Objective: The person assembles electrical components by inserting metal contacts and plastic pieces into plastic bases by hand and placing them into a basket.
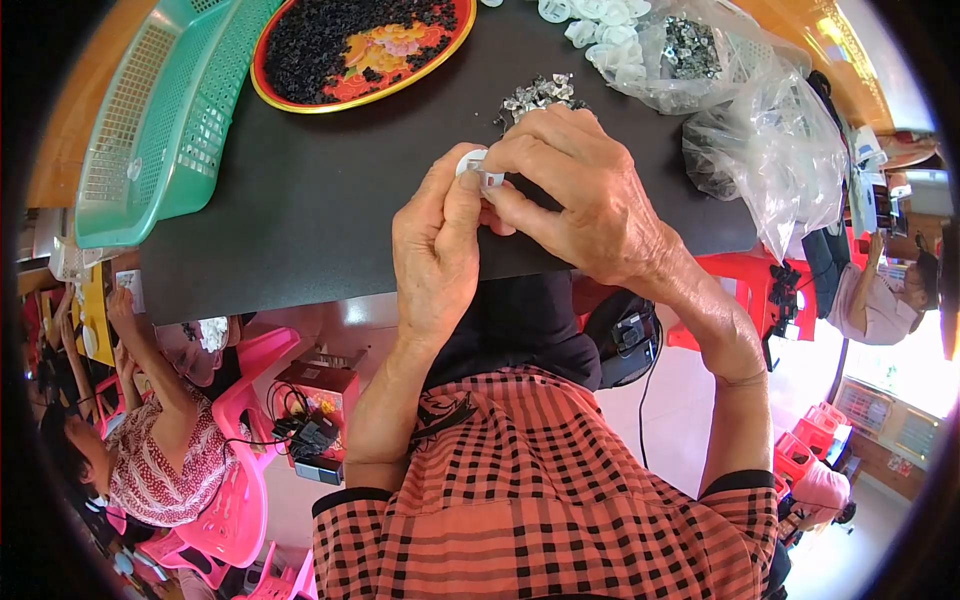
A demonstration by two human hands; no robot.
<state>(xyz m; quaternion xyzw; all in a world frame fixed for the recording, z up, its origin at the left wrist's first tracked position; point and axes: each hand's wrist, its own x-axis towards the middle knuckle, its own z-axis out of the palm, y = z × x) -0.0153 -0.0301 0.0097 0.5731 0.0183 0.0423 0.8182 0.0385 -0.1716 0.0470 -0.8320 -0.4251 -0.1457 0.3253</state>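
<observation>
In the head view, my only one, I have the white part (466, 164) up above the near side of the bench (310, 205), between my two hands. The fingers of my left hand (437, 235) are clamped on it, thumb pad lying on the near face. The thumb and forefinger of my right hand (585, 195) come close together at its right edge; I cannot tell whether they pinch the part itself or some small piece against it. It looks like moulded plastic, so I judge it light and fairly stiff, with a smooth face that could slide under a dry thumb. The rim seems the place to take hold, thumb against finger, leaving the middle open; any thin inner bits might snap if squeezed hard. Beyond my right knuckles lies a heap of metal bits (540, 98), small and probably hard, best picked singly by fingertip. More white pieces (610, 30) lie farther off by the clear bag (775, 150), and these look just as light.
</observation>
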